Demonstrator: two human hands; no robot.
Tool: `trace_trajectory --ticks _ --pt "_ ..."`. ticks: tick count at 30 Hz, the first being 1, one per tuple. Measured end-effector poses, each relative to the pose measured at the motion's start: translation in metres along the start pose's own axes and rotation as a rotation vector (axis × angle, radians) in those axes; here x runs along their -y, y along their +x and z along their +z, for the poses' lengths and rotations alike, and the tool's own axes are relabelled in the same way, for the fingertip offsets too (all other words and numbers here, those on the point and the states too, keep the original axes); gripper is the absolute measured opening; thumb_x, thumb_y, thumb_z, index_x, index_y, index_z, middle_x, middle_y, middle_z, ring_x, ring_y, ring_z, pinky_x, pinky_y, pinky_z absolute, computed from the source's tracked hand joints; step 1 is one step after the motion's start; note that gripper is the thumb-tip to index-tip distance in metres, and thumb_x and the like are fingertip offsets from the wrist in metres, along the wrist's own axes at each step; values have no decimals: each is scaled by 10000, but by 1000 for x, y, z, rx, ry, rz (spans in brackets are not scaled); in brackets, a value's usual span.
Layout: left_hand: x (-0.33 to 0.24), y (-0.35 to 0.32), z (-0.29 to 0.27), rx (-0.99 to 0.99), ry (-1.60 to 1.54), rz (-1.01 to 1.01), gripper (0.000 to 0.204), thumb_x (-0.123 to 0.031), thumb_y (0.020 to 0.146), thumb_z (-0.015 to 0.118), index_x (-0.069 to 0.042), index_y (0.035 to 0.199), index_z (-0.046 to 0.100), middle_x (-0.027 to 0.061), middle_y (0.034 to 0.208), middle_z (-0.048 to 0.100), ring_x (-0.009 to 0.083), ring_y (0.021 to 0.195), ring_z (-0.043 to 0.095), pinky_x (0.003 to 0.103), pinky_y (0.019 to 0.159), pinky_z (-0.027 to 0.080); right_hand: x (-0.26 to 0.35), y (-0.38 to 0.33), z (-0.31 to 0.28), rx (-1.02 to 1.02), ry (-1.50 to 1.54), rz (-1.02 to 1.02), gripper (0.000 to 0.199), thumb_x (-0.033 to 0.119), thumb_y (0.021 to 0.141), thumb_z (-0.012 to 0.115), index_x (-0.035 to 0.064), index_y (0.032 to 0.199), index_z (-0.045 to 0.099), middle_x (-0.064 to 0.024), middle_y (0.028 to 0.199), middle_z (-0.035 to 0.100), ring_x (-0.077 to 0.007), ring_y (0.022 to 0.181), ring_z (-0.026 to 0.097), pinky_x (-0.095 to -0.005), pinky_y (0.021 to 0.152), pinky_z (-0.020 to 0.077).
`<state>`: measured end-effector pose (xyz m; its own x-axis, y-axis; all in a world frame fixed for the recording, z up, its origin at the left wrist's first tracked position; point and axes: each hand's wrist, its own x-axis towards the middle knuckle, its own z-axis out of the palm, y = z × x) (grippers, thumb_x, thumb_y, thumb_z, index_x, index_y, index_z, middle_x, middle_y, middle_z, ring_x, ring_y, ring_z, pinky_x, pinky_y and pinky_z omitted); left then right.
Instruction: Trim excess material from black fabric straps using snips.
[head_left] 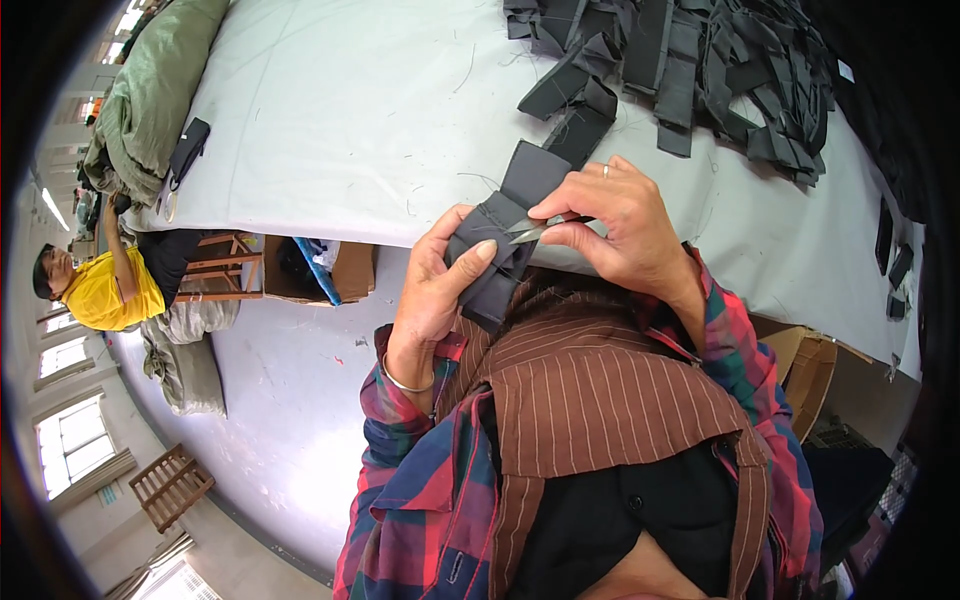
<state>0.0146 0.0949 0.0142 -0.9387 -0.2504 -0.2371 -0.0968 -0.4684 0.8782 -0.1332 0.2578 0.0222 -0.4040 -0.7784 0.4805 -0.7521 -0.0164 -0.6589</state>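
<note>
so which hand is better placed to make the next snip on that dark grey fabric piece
Probably the right hand: it already pinches the small metal thread snips, blades pointing at the dark grey fabric piece. The left hand grips the fabric, thumb pressed on top.

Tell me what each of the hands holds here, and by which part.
The left hand pinches the dark grey fabric piece at its near folded end, thumb on top. The right hand grips small metal snips between thumb and fingers, tips at the fabric.

Dark grey folded fabric piece [505, 235] at the table edge, small metal snips [535, 230] against it.
</note>
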Motion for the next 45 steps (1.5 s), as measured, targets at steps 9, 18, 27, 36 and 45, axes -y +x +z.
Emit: trace_trajectory --ticks 9,18,27,36,45 --pt "0 -1 -2 4 16 -22 255 -75 883 627 -13 1112 532 24 968 609 67 859 561 205 776 464 2 1 -1 -8 -74 -48 159 225 715 734 140 811 640 31 687 599 -182 591 498 -310 594 335" --pt "-2 3 4 -176 638 160 135 -72 817 676 -10 872 570 -18 742 570 33 679 475 199 594 409 11 5 1 -133 -99 30 153 211 724 734 128 811 640 16 694 611 -184 606 533 -321 580 347" --pt "-4 0 13 -294 1048 388 159 -32 730 684 -19 805 545 103 686 542 209 583 514 291 552 420 17 7 11 -74 -151 77 163 157 735 727 107 878 668 3 772 659 -162 655 592 -296 611 351" --pt "0 -1 11 -292 1160 478 169 -44 699 686 -48 802 552 93 775 576 303 695 561 370 604 433 16 5 16 -72 -148 103 146 167 759 711 112 888 670 -5 757 650 -178 645 572 -294 602 356" --pt "6 1 7 -284 1256 603 170 -37 682 700 -58 811 590 74 859 619 290 770 579 366 654 444 16 3 20 -136 -222 74 113 212 766 702 129 814 643 13 689 616 -193 605 556 -330 575 363"
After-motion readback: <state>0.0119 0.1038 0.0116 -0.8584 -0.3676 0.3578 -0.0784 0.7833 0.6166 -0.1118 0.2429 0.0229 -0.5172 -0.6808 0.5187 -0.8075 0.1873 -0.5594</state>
